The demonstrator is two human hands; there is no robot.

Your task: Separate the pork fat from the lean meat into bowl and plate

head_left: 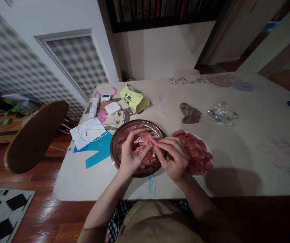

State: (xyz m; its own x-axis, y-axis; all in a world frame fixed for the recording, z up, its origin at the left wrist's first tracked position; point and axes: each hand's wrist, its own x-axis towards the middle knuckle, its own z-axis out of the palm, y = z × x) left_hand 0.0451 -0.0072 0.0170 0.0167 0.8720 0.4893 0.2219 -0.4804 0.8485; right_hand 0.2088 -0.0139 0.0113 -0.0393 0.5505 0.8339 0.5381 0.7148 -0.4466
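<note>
While both my hands work over the metal bowl [137, 147], the thin pink meat slice [147, 140] is pinched between them. My left hand [131, 153] closes its thumb and fingertips on the slice's left end; my right hand [174, 157] closes its fingertips on the right end. The slice's long axis runs left to right, stretched between the two pinches, just above the meat already in the bowl. Both hands are equally near; the slice sits at my fingertips, not away from them. Just right of the bowl, under my right hand, sits the white plate [207, 145] piled with red meat [195, 152].

Writing: the yellow-green packet [134, 98] carries dark characters, too small to read. Blue script on the table [248, 148] near its front edge, unreadable. The white device [112, 108] has a label I can't make out.
</note>
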